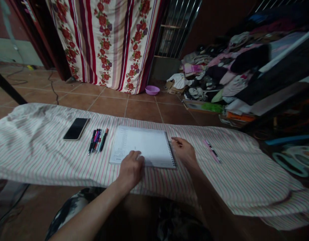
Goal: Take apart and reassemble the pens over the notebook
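A spiral notebook [149,144] lies open at a mostly blank white page, its wire binding along the right side. My left hand [132,165] rests on the lower left part of the page with its fingers curled under; what they hold, if anything, is hidden. Just right of the binding, my right hand [183,150] is closed, fingers bent toward the thumb, and I cannot make out anything between them. Farther right a pink and black pen [212,151] lies by itself. Left of the notebook, several pens [97,140] lie side by side.
A phone [76,129] lies at the left on the striped cloth [244,174] covering the low table. Beyond it are a floral curtain [114,43], a purple basin [152,90] on the tiled floor, and a heap of clothes [219,70] at the right.
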A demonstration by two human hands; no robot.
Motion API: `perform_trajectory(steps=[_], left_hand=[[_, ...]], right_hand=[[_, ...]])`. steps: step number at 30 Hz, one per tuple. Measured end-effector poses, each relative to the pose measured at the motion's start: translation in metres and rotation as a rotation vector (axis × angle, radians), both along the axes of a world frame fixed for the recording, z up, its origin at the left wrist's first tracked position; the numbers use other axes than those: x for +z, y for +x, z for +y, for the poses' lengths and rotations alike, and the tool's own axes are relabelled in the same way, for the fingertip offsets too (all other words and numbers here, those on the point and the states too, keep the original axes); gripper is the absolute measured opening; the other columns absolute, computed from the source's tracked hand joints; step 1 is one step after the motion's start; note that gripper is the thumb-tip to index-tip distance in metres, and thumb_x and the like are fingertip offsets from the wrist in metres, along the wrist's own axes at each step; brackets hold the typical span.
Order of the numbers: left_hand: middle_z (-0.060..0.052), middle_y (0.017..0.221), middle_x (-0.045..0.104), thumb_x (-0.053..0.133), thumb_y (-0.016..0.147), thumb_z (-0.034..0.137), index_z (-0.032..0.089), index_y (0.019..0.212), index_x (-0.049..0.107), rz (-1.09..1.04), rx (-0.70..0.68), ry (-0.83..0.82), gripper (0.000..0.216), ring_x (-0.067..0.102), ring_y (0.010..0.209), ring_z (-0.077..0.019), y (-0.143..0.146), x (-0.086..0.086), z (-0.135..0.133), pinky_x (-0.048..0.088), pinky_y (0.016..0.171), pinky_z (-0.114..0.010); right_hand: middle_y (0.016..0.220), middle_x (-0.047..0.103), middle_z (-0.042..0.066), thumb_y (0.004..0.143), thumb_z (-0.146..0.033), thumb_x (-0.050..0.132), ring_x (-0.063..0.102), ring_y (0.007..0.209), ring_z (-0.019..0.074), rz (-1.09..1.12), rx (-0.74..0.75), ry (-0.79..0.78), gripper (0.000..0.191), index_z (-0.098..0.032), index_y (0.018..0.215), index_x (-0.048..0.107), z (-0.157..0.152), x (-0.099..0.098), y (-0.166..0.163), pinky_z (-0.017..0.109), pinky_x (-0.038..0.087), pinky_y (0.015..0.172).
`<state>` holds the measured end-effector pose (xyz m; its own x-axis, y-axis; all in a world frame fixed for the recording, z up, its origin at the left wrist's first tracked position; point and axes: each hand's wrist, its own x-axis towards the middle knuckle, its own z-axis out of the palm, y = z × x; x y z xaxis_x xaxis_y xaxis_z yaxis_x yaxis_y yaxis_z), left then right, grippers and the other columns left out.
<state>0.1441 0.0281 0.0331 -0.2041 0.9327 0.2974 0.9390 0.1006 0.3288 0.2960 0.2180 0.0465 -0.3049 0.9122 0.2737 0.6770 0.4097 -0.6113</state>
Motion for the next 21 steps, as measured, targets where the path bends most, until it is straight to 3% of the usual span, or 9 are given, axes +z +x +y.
perform_trajectory(steps=[4, 6, 9, 14, 21], left_hand=[[-0.009, 0.108, 0.060, 0.046, 0.084, 0.018, 0.017, 0.093, 0.063, 0.033, 0.157, 0.035, 0.019, 0.051, 0.099, -0.0238, -0.032, 0.007, -0.007, 0.048, 0.083, -0.037], [-0.009, 0.109, 0.060, 0.046, 0.084, 0.019, 0.017, 0.092, 0.064, 0.073, 0.221, 0.061, 0.020, 0.050, 0.101, -0.0251, -0.048, 0.007, -0.014, 0.047, 0.086, -0.038], [-0.011, 0.109, 0.060, 0.045, 0.085, 0.022, 0.016, 0.090, 0.065, 0.141, 0.323, 0.072, 0.022, 0.049, 0.102, -0.0270, -0.070, 0.005, -0.026, 0.046, 0.086, -0.040], [-0.012, 0.113, 0.057, 0.046, 0.083, 0.024, 0.016, 0.086, 0.064, 0.207, 0.394, 0.067, 0.019, 0.048, 0.105, -0.0285, -0.088, -0.002, -0.044, 0.043, 0.090, -0.041], [-0.014, 0.117, 0.056, 0.045, 0.083, 0.021, 0.016, 0.092, 0.062, 0.210, 0.423, 0.063, 0.020, 0.042, 0.116, -0.0310, -0.092, -0.011, -0.050, 0.040, 0.091, -0.043]], right_hand=[[0.094, 0.069, 0.010, 0.077, -0.035, 0.048, 0.065, 0.080, 0.0191, 0.259, 0.167, -0.059, 0.032, -0.016, 0.093, 0.068, -0.052, -0.007, -0.043, 0.031, 0.052, 0.073], [0.090, 0.069, 0.008, 0.076, -0.032, 0.051, 0.065, 0.073, 0.0178, 0.294, 0.237, -0.102, 0.027, -0.018, 0.090, 0.068, -0.074, -0.009, -0.059, 0.030, 0.054, 0.068], [0.096, 0.067, 0.009, 0.080, -0.030, 0.047, 0.065, 0.079, 0.0172, 0.340, 0.333, -0.116, 0.026, -0.017, 0.092, 0.067, -0.099, -0.013, -0.073, 0.028, 0.054, 0.068], [0.095, 0.067, 0.009, 0.083, -0.026, 0.046, 0.064, 0.079, 0.0174, 0.256, 0.400, -0.119, 0.023, -0.016, 0.093, 0.065, -0.116, -0.024, -0.078, 0.030, 0.053, 0.070], [0.091, 0.068, 0.007, 0.082, -0.022, 0.046, 0.063, 0.086, 0.0193, 0.199, 0.435, -0.054, 0.020, -0.018, 0.090, 0.064, -0.119, -0.037, -0.077, 0.035, 0.050, 0.080]])
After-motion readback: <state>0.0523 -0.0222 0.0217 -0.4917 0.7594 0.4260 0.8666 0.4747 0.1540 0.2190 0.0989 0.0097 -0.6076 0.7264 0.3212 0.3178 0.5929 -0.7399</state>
